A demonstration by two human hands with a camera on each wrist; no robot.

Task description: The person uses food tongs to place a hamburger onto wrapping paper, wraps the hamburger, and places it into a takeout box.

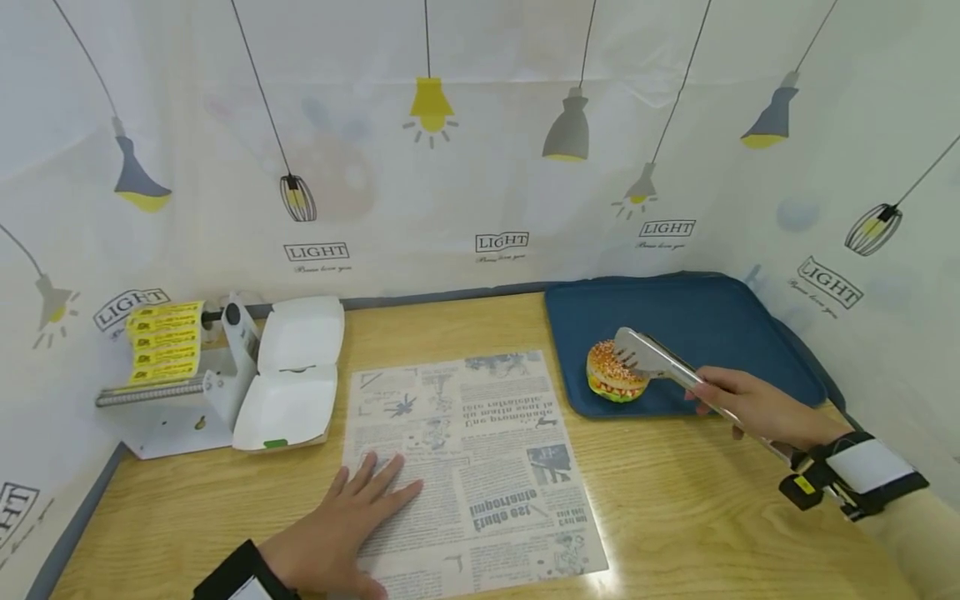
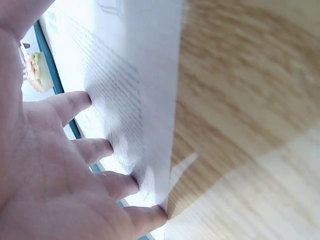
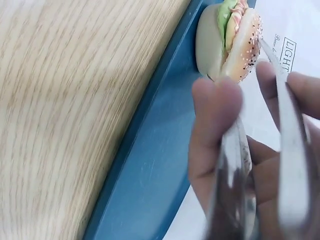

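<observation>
The person's left hand (image 1: 337, 525) lies with fingers spread on the left part of a sheet of printed paper (image 1: 510, 458), which rests on the wooden bench (image 1: 675, 508). The right hand (image 1: 765, 410) is clamped round metal tongs (image 1: 675, 369), whose toothed end overlaps the seeded top of a burger (image 1: 617, 379); whether the tongs squeeze it cannot be told. The burger sits in the near left corner of a blue tray (image 1: 705, 333). Left of the paper stand an opened white box (image 1: 288, 408) and a label dispenser (image 1: 172, 417)
</observation>
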